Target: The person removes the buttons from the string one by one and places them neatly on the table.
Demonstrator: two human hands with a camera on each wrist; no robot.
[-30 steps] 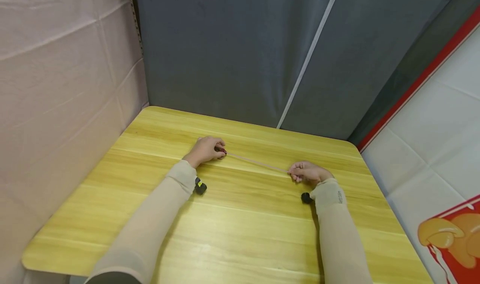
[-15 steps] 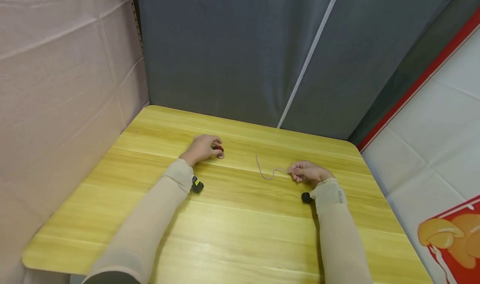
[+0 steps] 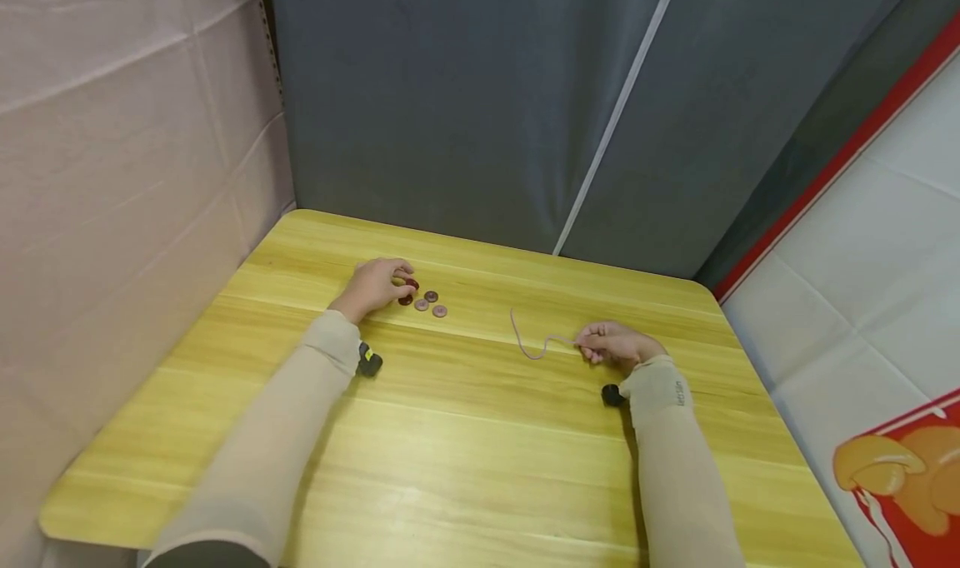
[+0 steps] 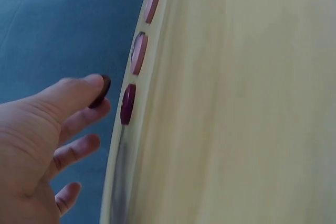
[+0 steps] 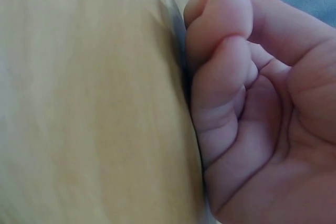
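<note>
String point(image 3: 534, 343) curved leftward from right hand point(image 3: 617, 344)

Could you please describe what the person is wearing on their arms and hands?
Both arms wear snug beige sleeves to the wrist; the right sleeve bears small dark lettering. A small black device sits at each wrist, the left one with a yellow mark. Both hands are bare.

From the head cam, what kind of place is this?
Probably a makeshift recording booth, not a home or workshop: a yellow wooden table closed in by a grey fabric backdrop and a pink cloth sheet. The only work items are round purple buttons and a thin string.
</note>
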